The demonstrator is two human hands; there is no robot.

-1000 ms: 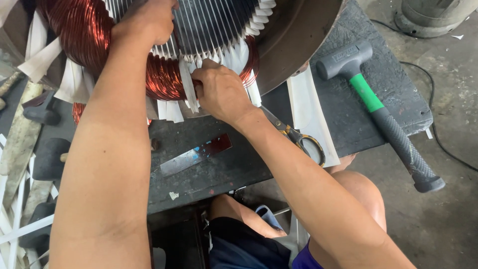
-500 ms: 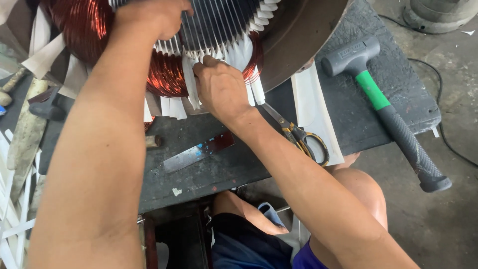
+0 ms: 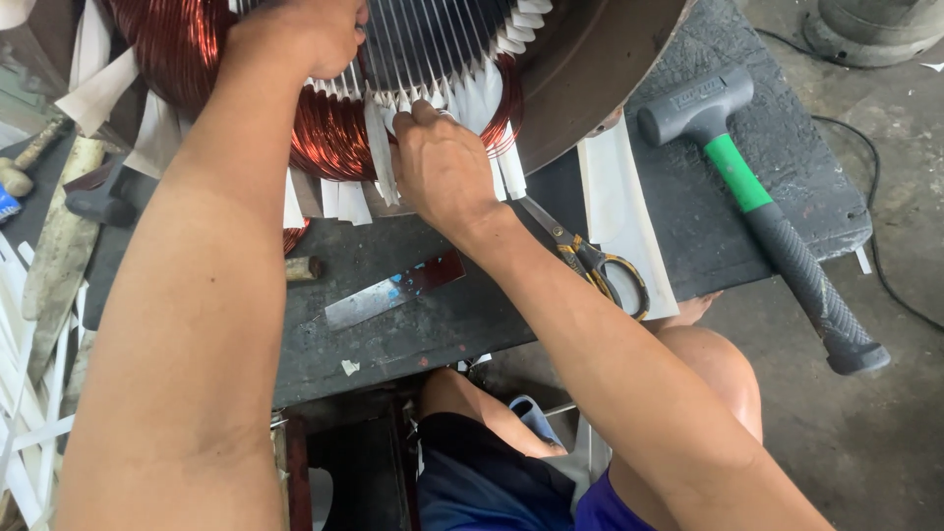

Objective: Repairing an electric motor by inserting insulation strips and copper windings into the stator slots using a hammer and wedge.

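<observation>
A large motor stator (image 3: 590,88) with copper windings (image 3: 324,128) and white insulation paper strips (image 3: 379,147) lies on the dark workbench (image 3: 472,315). My left hand (image 3: 305,34) rests on the top of the slotted core, fingers curled over it. My right hand (image 3: 442,162) pinches a white paper strip at the lower edge of the slots, next to the copper coil.
Scissors (image 3: 590,261) lie behind my right forearm on a white paper sheet (image 3: 619,206). A flat metal blade (image 3: 388,295) lies on the bench. A rubber mallet with a green and black handle (image 3: 767,206) rests at the right. Wooden tools (image 3: 59,246) lie at the left.
The view has shifted slightly. My right hand has stayed on the paper strips at the slot edge, and my left hand has stayed on the core.
</observation>
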